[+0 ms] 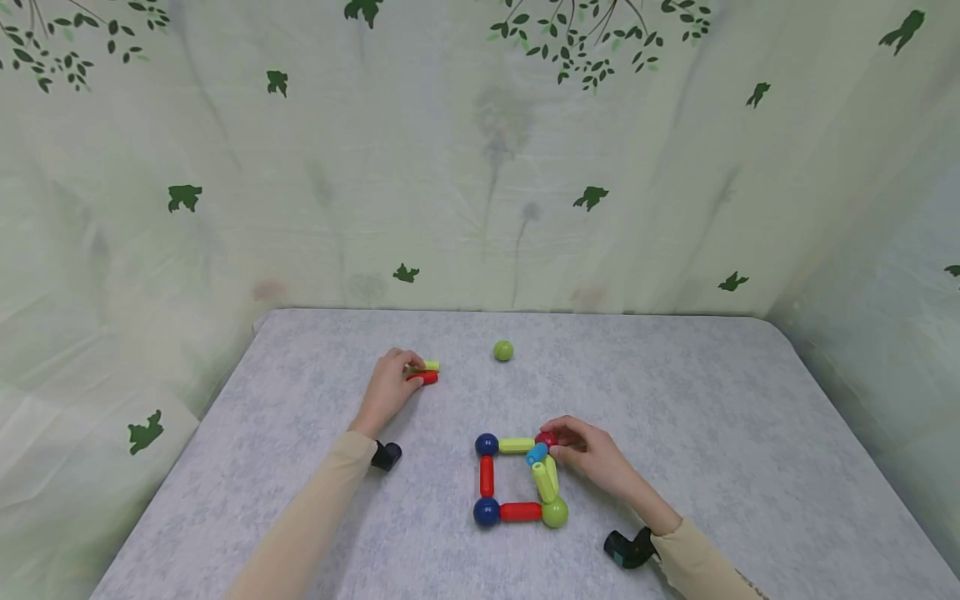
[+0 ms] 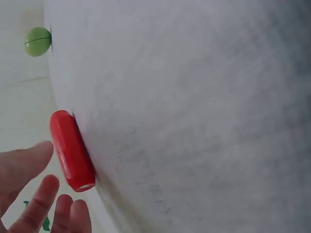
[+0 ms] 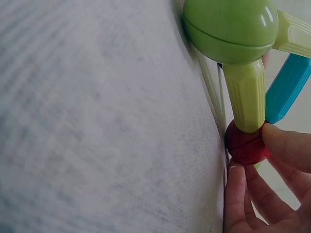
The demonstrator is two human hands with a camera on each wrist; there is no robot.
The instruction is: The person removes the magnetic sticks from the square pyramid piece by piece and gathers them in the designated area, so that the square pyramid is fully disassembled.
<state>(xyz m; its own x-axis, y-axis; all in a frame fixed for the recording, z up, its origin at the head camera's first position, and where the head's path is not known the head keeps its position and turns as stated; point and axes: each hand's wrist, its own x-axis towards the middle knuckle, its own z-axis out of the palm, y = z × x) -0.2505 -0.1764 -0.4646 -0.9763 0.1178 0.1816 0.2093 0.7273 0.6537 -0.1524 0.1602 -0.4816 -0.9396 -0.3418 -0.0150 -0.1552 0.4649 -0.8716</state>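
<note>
My right hand pinches a red ball at the far right corner of a square of magnetic sticks and balls. A blue stick slants up from that ball. A yellow-green stick joins the ball to a green ball, from which a second yellow-green stick rises. Farther left, my left hand reaches to a loose red stick with its fingers spread apart beside it. Just behind lies another yellow-green stick, partly covered by the fingers in the head view.
Two dark blue balls form the square's left corners, with a red stick between them. A red stick makes the near side, a yellow-green stick the far side. A loose green ball sits toward the table's back edge.
</note>
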